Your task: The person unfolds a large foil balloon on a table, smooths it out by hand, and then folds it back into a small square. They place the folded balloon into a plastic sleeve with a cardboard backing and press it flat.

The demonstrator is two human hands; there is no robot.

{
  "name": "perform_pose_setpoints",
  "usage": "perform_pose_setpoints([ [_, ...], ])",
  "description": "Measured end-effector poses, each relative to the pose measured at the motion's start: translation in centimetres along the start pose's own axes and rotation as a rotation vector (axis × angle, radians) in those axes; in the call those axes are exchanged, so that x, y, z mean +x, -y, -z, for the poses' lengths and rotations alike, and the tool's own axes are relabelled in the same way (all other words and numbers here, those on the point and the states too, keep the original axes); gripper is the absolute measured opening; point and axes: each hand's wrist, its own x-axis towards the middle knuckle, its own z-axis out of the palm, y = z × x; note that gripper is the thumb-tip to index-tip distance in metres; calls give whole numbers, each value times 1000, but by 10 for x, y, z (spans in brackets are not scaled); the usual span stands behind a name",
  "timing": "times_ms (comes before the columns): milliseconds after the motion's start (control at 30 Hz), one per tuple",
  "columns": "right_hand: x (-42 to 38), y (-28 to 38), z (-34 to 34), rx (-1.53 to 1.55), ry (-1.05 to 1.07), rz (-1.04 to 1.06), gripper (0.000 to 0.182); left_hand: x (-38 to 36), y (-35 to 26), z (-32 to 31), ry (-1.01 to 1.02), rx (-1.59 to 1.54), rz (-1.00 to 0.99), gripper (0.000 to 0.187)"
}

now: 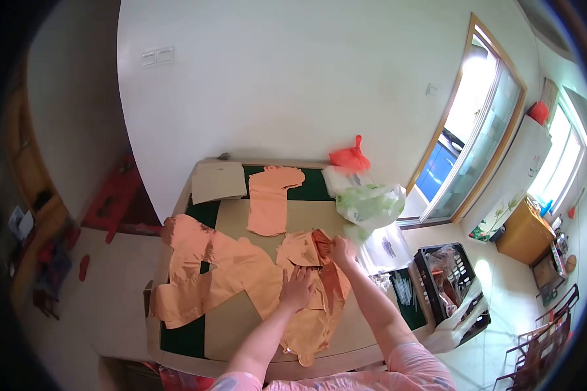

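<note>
Nearest the camera, at lower edge of frame: pink patterned sleeves, with bare forearms reaching up toward centre. Right hand, just right of centre, closed with fingers bunched at the gathered edge of a shiny copper-coloured piece; exact fingertip contact not discernible. Left hand opened flat, palm down, fingers spread, pressing on the same piece without grasping. Forearms angled inward, left hand lower in frame than right. Handled piece directly under left palm, crumpled and darker beside right hand, tapering toward lower centre. Left of it, wide copper panel laid out across left of table; junction with handled piece not discernible. Above centre, smaller copper cut-out, lying flat, with grey-brown board to its left. Close beyond right hand, crowding right side of work area: green-and-white plastic bag and clear plastic packets. Farther out, red bag at upper centre-right, black crate at right.
</note>
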Motion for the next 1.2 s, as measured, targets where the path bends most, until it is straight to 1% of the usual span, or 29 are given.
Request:
perform_pose_setpoints([
  [67, 1, 17, 13, 473, 280, -124, 22, 2, -2, 11, 21, 12, 6, 59],
  [100, -5, 20, 19, 1066, 392, -183, 28, -1, -4, 13, 39, 15, 9, 59],
  [200, -9, -20, -19, 223, -142, 103, 28, 1, 0, -3, -81, -49, -10, 60],
  [233, -20, -28, -21, 36, 1, 48, 31, 0, 0, -3, -67, -42, -8, 59],
  [333, -62, -32, -41, -41, -101, 327, 36, 4, 0, -3, -53, -35, 1, 59],
  [433, -88, -14, -41, 14, -30, 356, 42, 2, 0, -3, -38, -45, 6, 60],
  [533, -99, -1, -38, 66, -2, 387, 47, 2, -2, 3, -14, -34, 10, 60],
  [633, -103, -1, -36, -18, 24, 425, 49, 3, -2, 4, -15, -39, 12, 60],
  [733, -101, 3, -32, 23, -26, 411, 48, 3, -1, 1, -43, -72, 12, 61],
  [833, -99, 0, -35, 22, 51, 450, 47, 2, -2, 1, -29, -72, 18, 61],
  [933, -102, -2, -45, 65, 38, 418, 45, 2, -2, 6, 3, -47, 15, 61],
  [1033, -102, -1, -56, 195, -230, 261, 45, 2, -3, 8, 0, -40, 19, 61],
  [1133, -98, -8, -55, 109, -106, 289, 46, 0, -2, 1, -51, -65, 7, 60],
  [1200, -101, -2, -48, 69, -74, 342, 47, 2, 0, -4, -113, -96, -8, 60],
])
